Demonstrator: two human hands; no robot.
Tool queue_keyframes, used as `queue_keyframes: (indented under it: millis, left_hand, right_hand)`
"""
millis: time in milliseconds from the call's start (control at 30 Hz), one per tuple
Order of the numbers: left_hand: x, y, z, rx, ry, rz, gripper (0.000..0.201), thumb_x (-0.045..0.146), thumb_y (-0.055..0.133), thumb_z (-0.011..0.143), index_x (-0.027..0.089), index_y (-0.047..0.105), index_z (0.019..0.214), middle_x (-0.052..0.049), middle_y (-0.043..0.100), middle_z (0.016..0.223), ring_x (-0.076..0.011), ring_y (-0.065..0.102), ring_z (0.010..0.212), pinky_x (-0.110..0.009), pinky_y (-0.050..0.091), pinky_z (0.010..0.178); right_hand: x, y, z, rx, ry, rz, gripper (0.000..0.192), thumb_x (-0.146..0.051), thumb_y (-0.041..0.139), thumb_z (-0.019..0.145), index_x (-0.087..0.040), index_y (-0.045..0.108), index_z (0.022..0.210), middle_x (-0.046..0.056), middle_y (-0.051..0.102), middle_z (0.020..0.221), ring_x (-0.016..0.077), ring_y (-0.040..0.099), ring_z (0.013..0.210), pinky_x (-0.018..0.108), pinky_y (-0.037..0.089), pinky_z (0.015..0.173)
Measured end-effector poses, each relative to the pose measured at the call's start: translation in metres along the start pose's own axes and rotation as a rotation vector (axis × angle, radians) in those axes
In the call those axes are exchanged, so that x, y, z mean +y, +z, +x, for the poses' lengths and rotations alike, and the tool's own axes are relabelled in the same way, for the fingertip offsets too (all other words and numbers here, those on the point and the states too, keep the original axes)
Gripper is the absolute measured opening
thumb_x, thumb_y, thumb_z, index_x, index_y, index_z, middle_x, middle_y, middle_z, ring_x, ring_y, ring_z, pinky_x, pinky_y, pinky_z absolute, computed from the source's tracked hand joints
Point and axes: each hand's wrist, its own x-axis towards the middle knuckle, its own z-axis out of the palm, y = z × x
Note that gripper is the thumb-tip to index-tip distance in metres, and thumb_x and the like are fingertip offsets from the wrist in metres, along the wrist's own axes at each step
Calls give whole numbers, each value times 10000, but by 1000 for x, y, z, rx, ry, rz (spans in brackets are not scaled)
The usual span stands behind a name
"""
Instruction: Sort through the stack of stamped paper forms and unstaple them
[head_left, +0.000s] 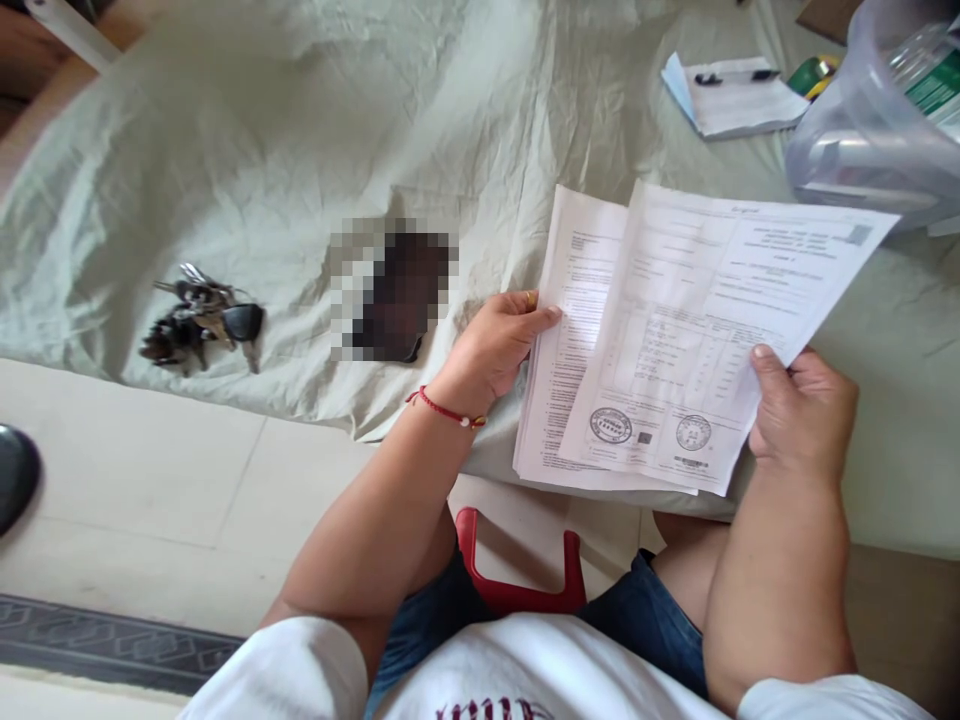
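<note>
Left hand (491,345): closed on the left edge of the sheaf of papers (577,400), thumb on top, fingers underneath; a ring on one finger, a red cord bracelet (446,410) at the wrist.
Right hand (802,410): pinched on the lower right corner of the top sheet (705,330), thumb pressed on the printed face.
Hands, relation: apart, one at each side of the paper, both gripping.
Papers, position: between the two hands, above the person's lap and the near edge of the bed (300,150); the top sheet is raised and skewed clockwise off the sheets below, two round stamps near its bottom edge.
Seat: a red stool (517,590) shows between the knees, below the hands.
Risk, slippage: the top sheet is held by one corner only; a looser thumb would probably let it slide off toward the floor (150,470).
Risk, creasing: the left thumb bears on the sheaf's edge; a harder squeeze could bend the sheets.
Left of the left hand: a dark blurred object (401,295) on the sheet, then a bunch of keys (202,315), well apart from the hands.
Beyond the right hand: a clear plastic container (877,130); a green-labelled item shows through its wall, the rest of the contents cannot be made out.
Far side: a second paper stack (739,100) with a dark pen-like thing on top.
</note>
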Motion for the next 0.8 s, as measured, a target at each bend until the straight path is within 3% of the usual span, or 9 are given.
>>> queue_keyframes:
  millis: [100, 200, 433, 600, 800]
  left_hand:
    - [0, 1, -1, 53, 38, -36, 62, 213, 836, 840, 181, 784, 853, -61, 825, 848, -255, 831, 872, -385, 700, 874]
    - [0, 2, -1, 114, 62, -59, 116, 215, 861, 806, 183, 784, 887, -66, 842, 889, -279, 845, 903, -410, 709, 890]
    - [-3, 6, -2, 131, 81, -92, 295, 208, 948, 705, 192, 795, 958, -81, 873, 964, -327, 861, 986, -444, 720, 917]
    - [-6, 7, -1, 127, 88, -111, 374, 223, 991, 666, 188, 795, 983, -90, 884, 991, -324, 857, 949, -444, 721, 875]
    - [-7, 11, -3, 88, 50, -99, 421, 269, 1023, 683, 199, 792, 1027, -99, 885, 1005, -352, 860, 1011, -459, 722, 882]
  right_hand:
    - [-4, 2, 3, 147, 18, 134, 312, -368, 956, 675, -179, 894, 915, 53, 873, 969, 242, 813, 899, 475, 718, 961]
    - [-10, 4, 3, 171, 84, 220, 386, -337, 996, 582, -193, 907, 929, 64, 898, 1029, 236, 816, 909, 494, 716, 1015]
    - [-10, 8, -2, -125, 306, 186, 596, -398, 1120, 441, -209, 895, 960, 80, 915, 1071, 256, 838, 932, 507, 711, 1059]
    - [-8, 12, -6, -179, 286, 199, 653, -466, 1142, 484, -218, 896, 1036, 86, 917, 1142, 281, 853, 1033, 493, 704, 1075]
    - [-4, 10, -7, -260, 219, 143, 570, -419, 1100, 615, -226, 888, 1107, 63, 909, 1190, 281, 844, 1085, 501, 687, 1094]
